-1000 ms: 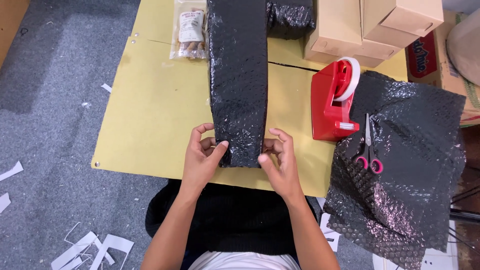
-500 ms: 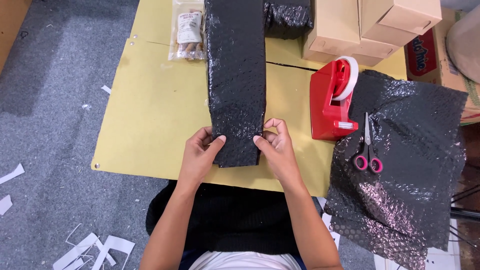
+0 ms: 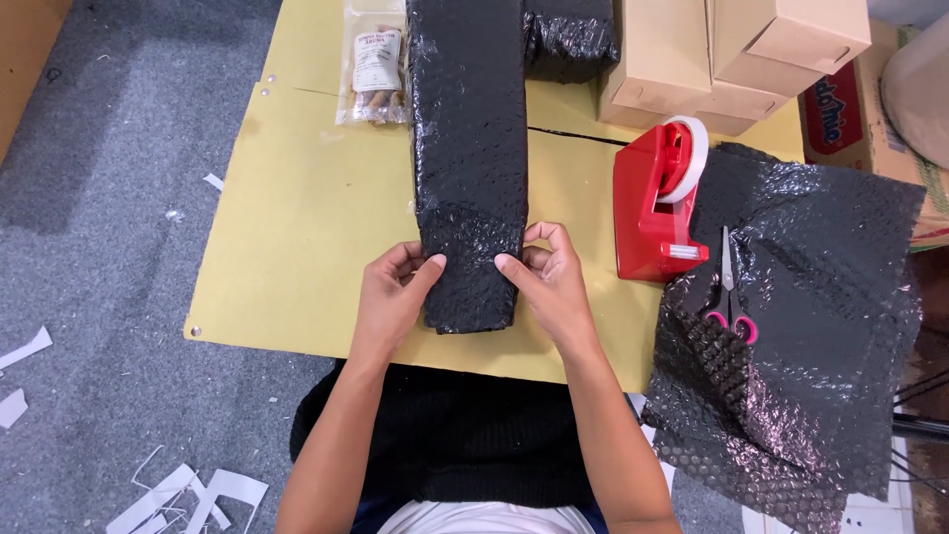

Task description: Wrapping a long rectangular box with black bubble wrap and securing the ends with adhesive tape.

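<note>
**Both hands pinch the near end of a black bubble-wrap strip**

A long strip (image 3: 468,148) of black bubble wrap lies lengthwise on a yellow board (image 3: 297,257) that serves as the counter, running away from the person toward the top of the view. Its near end sits between the two hands. The left hand (image 3: 390,297) grips the strip's left edge, thumb on top and pointing inward, the other fingers curled under or beside the edge. The right hand (image 3: 549,282) mirrors it on the right edge, thumb (image 3: 509,265) pressed onto the wrap. Both hands are closed on the strip, not flat on it.

The step in hand looks like folding or squaring the near end of the wrap: the end is bulged and a little thicker than the flat length beyond it, so something may be inside, though the pictures do not show it. The next move, as I judge it, calls for holding both edges even so the fold stays straight, then freeing one hand for tape.

A red tape dispenser (image 3: 657,203) stands just right of the strip, near the right hand. Scissors (image 3: 730,297) with pink handles lie on a loose sheet (image 3: 820,336) of the same black wrap further right. A clear packet (image 3: 374,69) of brown pieces lies just left of the strip's far part, cardboard boxes (image 3: 722,54) stand at the far right, and paper scraps (image 3: 188,494) litter the grey floor.
</note>
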